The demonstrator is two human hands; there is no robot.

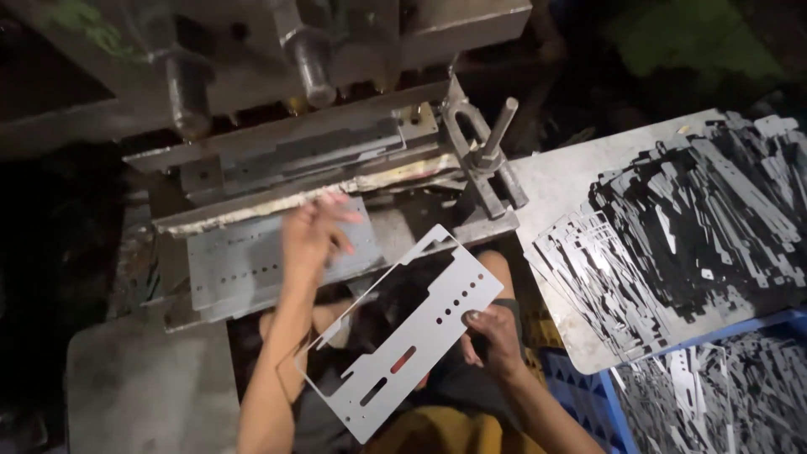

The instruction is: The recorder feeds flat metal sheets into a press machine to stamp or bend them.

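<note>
My right hand point(492, 336) grips the lower right edge of a flat grey sheet-metal frame point(437, 324) with punched holes and slots, held tilted above my lap. My left hand point(311, 231) is raised with its fingers apart and holds nothing. It hovers just over a second punched metal plate point(235, 269) that lies on the bed of the press point(336, 143), right in front of the die opening.
A metal table point(559, 181) at the right bears a large heap of stamped sheet parts point(681, 227). A blue plastic crate point(588, 391) below it holds more parts. A clamp with a bolt point(487, 155) stands at the press's right end. A grey bench surface point(143, 391) lies at lower left.
</note>
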